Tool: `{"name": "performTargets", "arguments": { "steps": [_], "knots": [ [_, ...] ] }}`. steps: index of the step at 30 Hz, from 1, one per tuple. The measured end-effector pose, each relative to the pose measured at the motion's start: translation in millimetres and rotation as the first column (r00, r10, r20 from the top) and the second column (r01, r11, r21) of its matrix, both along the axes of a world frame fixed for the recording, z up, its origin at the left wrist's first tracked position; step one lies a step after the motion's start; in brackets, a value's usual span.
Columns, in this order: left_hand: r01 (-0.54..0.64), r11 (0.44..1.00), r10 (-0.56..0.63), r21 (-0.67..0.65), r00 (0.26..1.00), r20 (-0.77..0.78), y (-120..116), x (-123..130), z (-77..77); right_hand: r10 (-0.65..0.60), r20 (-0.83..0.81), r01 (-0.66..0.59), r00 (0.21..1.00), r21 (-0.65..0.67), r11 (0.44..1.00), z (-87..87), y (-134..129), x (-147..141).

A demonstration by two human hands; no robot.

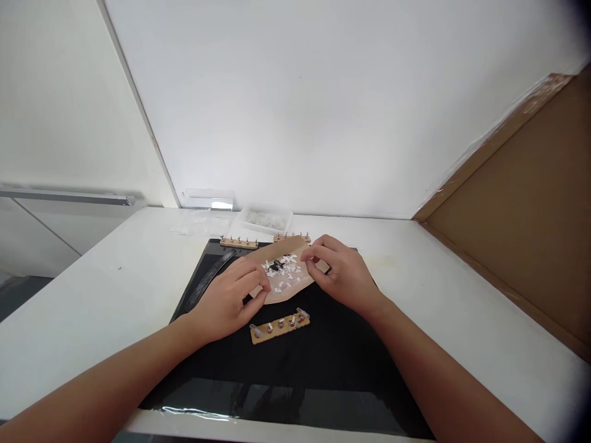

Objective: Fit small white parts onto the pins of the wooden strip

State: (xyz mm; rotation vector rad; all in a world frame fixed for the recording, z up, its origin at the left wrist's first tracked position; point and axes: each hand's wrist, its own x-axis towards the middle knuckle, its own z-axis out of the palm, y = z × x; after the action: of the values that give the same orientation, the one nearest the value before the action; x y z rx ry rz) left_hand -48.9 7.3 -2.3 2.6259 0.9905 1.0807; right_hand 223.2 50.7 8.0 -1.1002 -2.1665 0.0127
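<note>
A shallow tan tray or sheet (281,296), curled at its edges, holds many small white pieces (287,271) and a small cluster of black bits (276,265). My left hand (231,295) is at its left edge, thumb and forefinger pinched together. On the far right side, my right hand (341,271) also pinches its thumb and forefinger over the sheet. Whatever is between the fingertips of either hand is too small to make out. Nearer to me lies a narrow wooden strip (280,327) bearing a row of metal posts, with clear pieces at both ends.
A black mat (323,363) covers the table's middle. Two similar strips with upright pins, a left one (239,243) and a right one (292,237), stand at its back edge. Behind are a clear plastic box (266,219) and clear bags (201,223). A dark curved band (210,280) lies left; cardboard (517,221) rises right.
</note>
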Motion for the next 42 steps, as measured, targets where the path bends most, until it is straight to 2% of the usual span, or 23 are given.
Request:
{"name": "performTargets", "arguments": {
  "steps": [7, 12, 18, 22, 25, 29, 32, 35, 38, 42],
  "knots": [
    [-0.068, 0.994, 0.073, -0.086, 0.996, 0.054, 8.4, -6.4, -7.0, -0.045, -0.014, 0.045, 0.999, -0.017, 0.999, -0.2, 1.1, 0.8],
    [-0.107, 0.993, 0.109, -0.048, 0.992, 0.056, 14.3, -8.5, -9.1, -0.052, -0.003, 0.052, 0.999, -0.031, 0.998, -1.3, 3.3, 1.0],
    [0.000, 1.000, 0.000, 0.005, 1.000, 0.024, 4.9, -1.5, -1.9, -0.035, 0.101, 0.042, 0.994, -0.069, 0.997, 11.6, 1.1, 13.7],
    [0.109, 0.993, -0.106, 0.049, 0.993, -0.055, -8.6, 6.6, 3.4, 0.072, 0.208, -0.025, 0.976, -0.220, 0.975, 24.0, -4.7, 20.6],
    [0.149, 0.988, -0.146, 0.036, 0.986, -0.075, -16.3, 12.5, 3.3, 0.153, 0.301, -0.054, 0.941, -0.312, 0.949, 25.4, -6.8, 18.3],
    [0.165, 0.986, -0.162, 0.014, 0.979, -0.120, -20.6, 16.4, 1.5, 0.190, 0.399, -0.085, 0.897, -0.265, 0.960, 21.2, -6.4, 12.5],
    [0.159, 0.987, -0.155, 0.012, 0.978, -0.137, -21.2, 15.7, 1.9, 0.195, 0.389, -0.095, 0.900, -0.263, 0.960, 21.9, -7.7, 11.2],
    [0.134, 0.991, -0.129, 0.024, 0.982, -0.140, -20.8, 14.0, 2.5, 0.259, 0.288, -0.156, 0.922, -0.336, 0.929, 27.0, -12.9, 10.4],
    [0.103, 0.994, -0.099, 0.027, 0.986, -0.131, -19.9, 12.9, 1.4, 0.348, 0.201, -0.227, 0.915, -0.457, 0.860, 32.3, -21.4, 6.3],
    [0.073, 0.997, -0.073, -0.004, 0.989, -0.128, -19.5, 12.5, -2.0, 0.384, 0.217, -0.222, 0.897, -0.532, 0.817, 34.7, -31.6, -2.7]
  ]
}}
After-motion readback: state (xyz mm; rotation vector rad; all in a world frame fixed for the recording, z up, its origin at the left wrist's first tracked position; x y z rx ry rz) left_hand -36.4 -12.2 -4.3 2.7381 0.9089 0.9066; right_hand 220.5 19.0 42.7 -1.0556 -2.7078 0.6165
